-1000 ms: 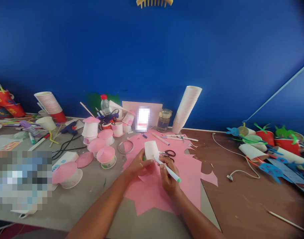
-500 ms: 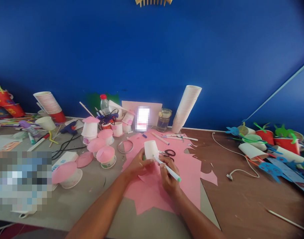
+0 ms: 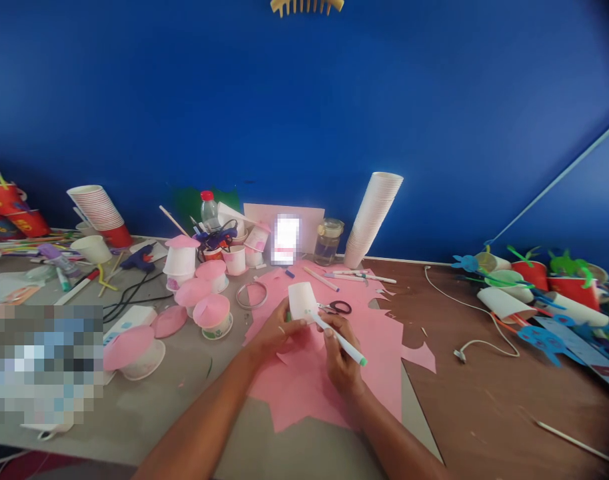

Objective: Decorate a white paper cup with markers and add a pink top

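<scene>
My left hand (image 3: 280,328) is closed around the lower left side of a white paper cup (image 3: 301,299), which is tilted above the pink paper (image 3: 374,373). A few small green marks show on the cup's wall. In my right hand (image 3: 342,350) is a white marker pen (image 3: 351,348) with a green end, its tip close to the cup; whether it touches I cannot tell. Just behind my right hand lie scissors (image 3: 340,307) with dark handles, partly hidden by the fingers and the cup.
Several cups with pink paper cones (image 3: 212,312) stand at the left. A tall leaning stack of white cups (image 3: 375,217) and a glass jar (image 3: 328,241) are at the back. A white cable (image 3: 477,310) crosses the brown table, with decorated cups (image 3: 509,303) at right.
The marker has shifted slightly right and down, away from the cup, with my right hand. More green marks are visible on the cup. My left hand has stayed almost still.
</scene>
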{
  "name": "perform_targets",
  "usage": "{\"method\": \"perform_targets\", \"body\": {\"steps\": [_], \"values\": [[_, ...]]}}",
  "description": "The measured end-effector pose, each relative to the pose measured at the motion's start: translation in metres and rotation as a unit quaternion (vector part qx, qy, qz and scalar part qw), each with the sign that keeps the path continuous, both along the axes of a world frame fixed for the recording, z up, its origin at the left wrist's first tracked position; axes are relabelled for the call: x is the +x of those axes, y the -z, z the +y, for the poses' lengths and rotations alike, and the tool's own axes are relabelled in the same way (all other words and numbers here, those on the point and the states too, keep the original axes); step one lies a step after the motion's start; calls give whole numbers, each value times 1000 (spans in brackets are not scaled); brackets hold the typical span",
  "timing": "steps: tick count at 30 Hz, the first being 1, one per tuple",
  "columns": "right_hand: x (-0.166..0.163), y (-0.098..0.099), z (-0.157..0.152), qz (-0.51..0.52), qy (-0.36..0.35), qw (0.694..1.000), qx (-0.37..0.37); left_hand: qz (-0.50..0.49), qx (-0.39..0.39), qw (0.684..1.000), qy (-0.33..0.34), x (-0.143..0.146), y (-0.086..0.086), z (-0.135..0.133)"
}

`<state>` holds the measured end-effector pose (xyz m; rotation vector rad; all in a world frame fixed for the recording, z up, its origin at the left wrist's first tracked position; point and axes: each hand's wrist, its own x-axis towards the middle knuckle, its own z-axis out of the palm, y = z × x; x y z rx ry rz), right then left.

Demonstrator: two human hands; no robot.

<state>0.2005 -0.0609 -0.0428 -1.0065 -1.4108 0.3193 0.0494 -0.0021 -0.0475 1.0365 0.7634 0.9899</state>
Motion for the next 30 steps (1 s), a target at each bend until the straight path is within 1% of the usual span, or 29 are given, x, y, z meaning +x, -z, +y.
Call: {"method": "perform_targets", "body": {"steps": [3,5,9,13,16,18,22,26,30], "values": [[-1,0,2,45,32,998,2,-36,-9,999,-4,0,-3,-1],[-1,1,5,68,51,996,4,-73,-21,997,6,-1,-7,-1],[-2,5,10,87,53,995,7,-116,-32,992,23,-2,-17,-3],[-4,5,9,57,45,997,18,-123,-46,991,31,-4,-24,-6],[-5,4,6,30,10,999,38,-127,-65,989,30,-5,-24,-8],[-5,3,5,19,-4,999,47,-124,-66,990,17,-6,-23,-7],[-7,7,4,4,8,999,53,-123,-69,990,-4,-6,-21,-5],[-8,12,4,-43,-1,997,64,-144,-66,987,2,-4,-21,-5],[-9,14,2,-73,-19,994,75,-144,-39,989,26,-3,-21,-7]]}}
